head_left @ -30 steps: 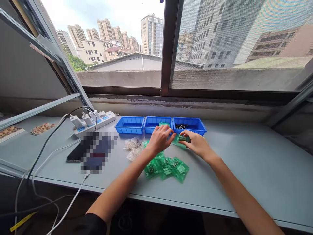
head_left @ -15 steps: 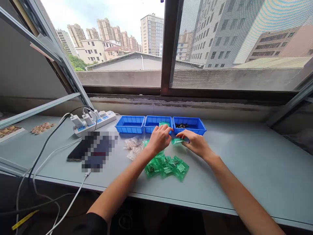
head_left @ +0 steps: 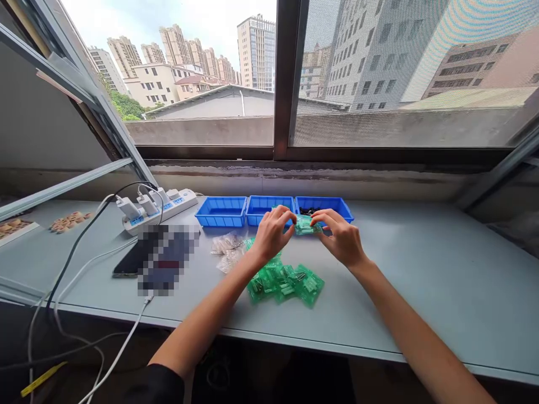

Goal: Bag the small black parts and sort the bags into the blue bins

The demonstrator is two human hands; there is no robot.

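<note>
Between my two hands is a small green plastic bag (head_left: 307,225) with pale pieces in it, raised in front of the right blue bin. My left hand (head_left: 274,231) pinches its left edge. My right hand (head_left: 341,238) grips the right edge with thumb and fingers. Below them on the table lies a pile of similar green bags (head_left: 283,282), some with pale or dark slim parts inside. Clear bags (head_left: 228,249) of small parts lie left of that pile, partly hidden by my left forearm.
Three blue bins stand in a row: the left bin (head_left: 221,212), the middle bin (head_left: 268,203) and the right bin (head_left: 343,210), which holds black parts. A power strip (head_left: 162,210) with plugs, a pixelated phone-like device (head_left: 130,258), cables and tan rings (head_left: 69,221) are at left.
My right hand has raised the green bag. My left hand has come to the bag's left edge, so both hands now hold it. The view has shifted slightly.
</note>
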